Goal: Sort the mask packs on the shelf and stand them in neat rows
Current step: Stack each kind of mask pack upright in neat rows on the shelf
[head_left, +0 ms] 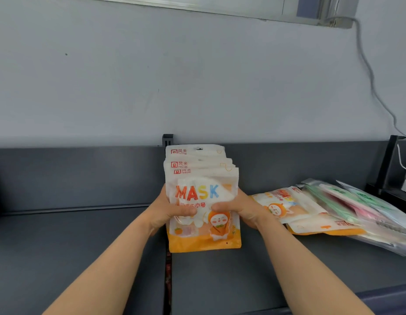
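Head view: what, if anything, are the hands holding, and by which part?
Both grip the upright stack of orange mask packs at mid-height: left hand on its left edge, right hand on its right edge.

A grey cable (371, 75) trails down the pale wall (152, 76) below a window frame (197, 5).

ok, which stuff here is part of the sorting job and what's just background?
Job: upright orange mask packs, gripped by left hand and right hand; flat orange packs; green and pink packs; shelf.
Background: wall cable; black bracket; window frame.
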Demonstrator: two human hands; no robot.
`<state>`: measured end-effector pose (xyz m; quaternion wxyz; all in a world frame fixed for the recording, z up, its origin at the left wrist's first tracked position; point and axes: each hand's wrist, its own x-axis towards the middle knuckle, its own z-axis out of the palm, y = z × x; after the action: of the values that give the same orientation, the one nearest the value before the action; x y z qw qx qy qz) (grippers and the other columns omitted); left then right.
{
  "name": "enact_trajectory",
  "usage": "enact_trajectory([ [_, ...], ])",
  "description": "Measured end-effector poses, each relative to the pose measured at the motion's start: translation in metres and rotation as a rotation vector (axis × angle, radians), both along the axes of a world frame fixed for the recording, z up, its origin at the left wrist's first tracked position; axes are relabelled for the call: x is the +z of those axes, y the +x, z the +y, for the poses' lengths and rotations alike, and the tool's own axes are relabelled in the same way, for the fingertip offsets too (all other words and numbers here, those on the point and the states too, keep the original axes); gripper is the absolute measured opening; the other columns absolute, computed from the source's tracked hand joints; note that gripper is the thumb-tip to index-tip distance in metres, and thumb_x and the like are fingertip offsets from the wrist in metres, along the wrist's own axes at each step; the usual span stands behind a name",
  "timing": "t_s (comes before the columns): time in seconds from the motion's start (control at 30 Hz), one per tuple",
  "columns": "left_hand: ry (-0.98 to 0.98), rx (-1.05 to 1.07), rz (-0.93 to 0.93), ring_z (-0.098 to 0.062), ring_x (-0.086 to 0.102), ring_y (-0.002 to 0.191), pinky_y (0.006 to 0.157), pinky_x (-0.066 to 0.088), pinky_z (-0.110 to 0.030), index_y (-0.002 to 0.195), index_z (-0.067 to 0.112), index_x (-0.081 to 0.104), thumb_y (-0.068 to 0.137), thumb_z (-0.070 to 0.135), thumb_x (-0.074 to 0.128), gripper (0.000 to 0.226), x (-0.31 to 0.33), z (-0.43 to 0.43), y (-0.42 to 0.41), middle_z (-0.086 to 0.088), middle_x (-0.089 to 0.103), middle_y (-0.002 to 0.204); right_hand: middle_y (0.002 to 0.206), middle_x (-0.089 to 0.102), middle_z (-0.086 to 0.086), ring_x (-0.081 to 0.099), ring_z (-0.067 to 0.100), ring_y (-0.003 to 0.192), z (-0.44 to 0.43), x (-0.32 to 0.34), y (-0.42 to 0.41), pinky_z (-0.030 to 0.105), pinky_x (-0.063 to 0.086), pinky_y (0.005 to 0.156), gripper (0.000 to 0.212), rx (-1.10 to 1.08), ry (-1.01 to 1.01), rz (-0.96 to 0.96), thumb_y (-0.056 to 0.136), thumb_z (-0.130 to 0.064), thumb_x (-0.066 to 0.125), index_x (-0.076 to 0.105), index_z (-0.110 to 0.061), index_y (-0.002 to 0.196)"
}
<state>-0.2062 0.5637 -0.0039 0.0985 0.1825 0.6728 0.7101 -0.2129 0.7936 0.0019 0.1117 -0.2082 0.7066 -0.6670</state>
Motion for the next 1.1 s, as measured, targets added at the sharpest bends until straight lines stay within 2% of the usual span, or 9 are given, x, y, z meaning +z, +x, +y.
enact_trajectory([
  [0.23,0.004,0.040,-0.010,-0.028,0.070,0.104,0.081,0.059,-0.043,0.132,0.016,0.046,0.063,-0.002,0.084,0.081,0.002,0.002,-0.001,-0.010,0.071,0.116,0.123,0.067,0.008,0.066,0.026,0.112,-0.002,-0.003,-0.003,0.045,0.055,0.090,0.073,-0.021,-0.021,-0.033,0.072,-0.007,0.078,0.046,-0.016,0.137],
  [0.4,0.042,0.043,-0.041,-0.031,0.069,0.105,0.083,0.058,-0.048,0.131,0.016,0.049,0.066,-0.003,0.083,0.076,0.004,0.000,0.004,-0.012,0.070,0.117,0.120,0.069,0.005,0.067,0.023,0.109,-0.006,-0.009,-0.004,0.038,0.058,0.082,0.071,-0.017,-0.066,-0.105,0.070,-0.011,0.077,0.047,-0.020,0.133],
  [0.6,0.075,0.064,-0.095,-0.031,0.070,0.103,0.074,0.059,-0.040,0.129,0.016,0.051,0.068,-0.001,0.082,0.071,-0.003,-0.003,0.008,-0.013,0.071,0.115,0.130,0.062,0.009,0.063,0.027,0.116,-0.014,-0.017,-0.020,0.050,0.053,0.094,0.093,0.019,-0.074,-0.084,0.062,-0.022,0.086,0.037,-0.022,0.141],
  [0.7,0.070,0.077,-0.106,-0.028,0.071,0.100,0.071,0.060,-0.037,0.126,0.018,0.053,0.068,-0.001,0.077,0.065,-0.001,-0.002,0.007,-0.011,0.072,0.112,0.132,0.061,0.008,0.063,0.027,0.116,-0.014,-0.020,-0.027,0.050,0.053,0.094,0.098,0.023,-0.085,-0.091,0.059,-0.024,0.087,0.034,-0.024,0.142],
  [0.83,0.058,0.102,-0.137,-0.026,0.072,0.098,0.070,0.060,-0.036,0.126,0.020,0.052,0.067,0.004,0.080,0.067,-0.001,-0.002,0.005,-0.008,0.073,0.110,0.132,0.060,0.010,0.063,0.028,0.116,-0.017,-0.021,-0.035,0.053,0.052,0.095,0.100,0.038,-0.084,-0.116,0.057,-0.023,0.088,0.034,-0.024,0.141],
  [0.9,0.052,0.108,-0.147,-0.028,0.071,0.101,0.073,0.060,-0.039,0.128,0.019,0.052,0.068,0.005,0.083,0.070,-0.003,-0.003,0.003,-0.010,0.072,0.113,0.131,0.061,0.010,0.064,0.028,0.115,-0.018,-0.022,-0.037,0.052,0.053,0.093,0.098,0.036,-0.082,-0.122,0.059,-0.022,0.088,0.034,-0.024,0.141],
  [1.0,0.055,0.108,-0.153,-0.029,0.070,0.102,0.074,0.060,-0.040,0.129,0.018,0.052,0.068,0.005,0.082,0.069,-0.004,-0.004,0.001,-0.011,0.071,0.114,0.127,0.063,0.008,0.066,0.026,0.111,-0.019,-0.020,-0.037,0.042,0.058,0.085,0.079,0.047,-0.077,-0.125,0.068,-0.016,0.079,0.040,-0.024,0.135],
  [1.1,0.054,0.117,-0.150,-0.028,0.071,0.099,0.071,0.060,-0.038,0.126,0.019,0.053,0.068,0.006,0.083,0.066,-0.003,-0.003,0.000,-0.010,0.073,0.111,0.126,0.065,0.007,0.066,0.025,0.111,-0.018,-0.017,-0.039,0.041,0.057,0.086,0.073,0.056,-0.043,-0.118,0.069,-0.017,0.077,0.043,-0.025,0.133],
])
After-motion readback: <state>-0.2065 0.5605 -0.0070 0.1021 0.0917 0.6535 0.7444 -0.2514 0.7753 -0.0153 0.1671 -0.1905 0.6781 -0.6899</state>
